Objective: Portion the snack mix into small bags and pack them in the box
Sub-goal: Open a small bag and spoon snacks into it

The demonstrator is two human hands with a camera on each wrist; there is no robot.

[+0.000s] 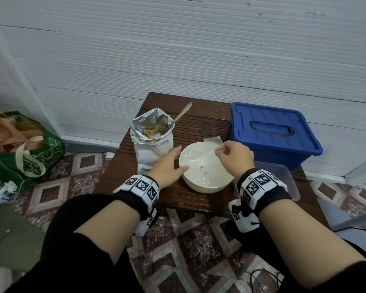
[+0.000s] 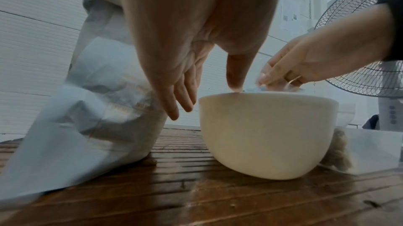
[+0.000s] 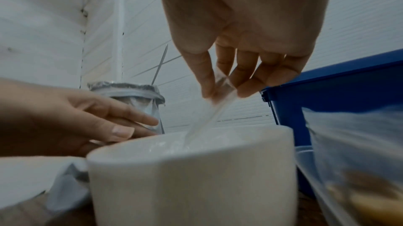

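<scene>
At the centre of the head view a white bowl (image 1: pixel 206 167) stands on a dark slatted wooden table (image 1: pixel 201 119), with a clear small plastic bag (image 1: pixel 199 157) draped inside it and a few crumbs at its bottom. The right hand (image 1: pixel 235 156), just right of centre, pinches the bag's upper edge between thumb and fingertips; the right wrist view shows the thin film (image 3: pixel 209 114) stretched from those fingers (image 3: pixel 203 76) down into the bowl (image 3: pixel 191 178). The left hand (image 1: pixel 169 168) lies to the left of the bowl with its fingers straight and relaxed, gripping nothing; in the left wrist view its thumb (image 2: pixel 236 72) touches the bowl's rim (image 2: pixel 261 94) while the other fingers (image 2: pixel 172 102) hang between the bowl and the snack pouch. That silver snack mix pouch (image 1: pixel 151 138) stands open just left of the bowl, brownish mix visible inside and a metal spoon (image 1: pixel 181 115) leaning out of it toward the upper right. A blue lidded storage box (image 1: pixel 273 134) sits at the right of the frame, beside the table's far right corner. A clear plastic container (image 1: pixel 281 176) rests at the lower right of the bowl, partly behind the right wrist. At the left edge a green tote bag (image 1: pixel 28 151) sits on the patterned floor.
</scene>
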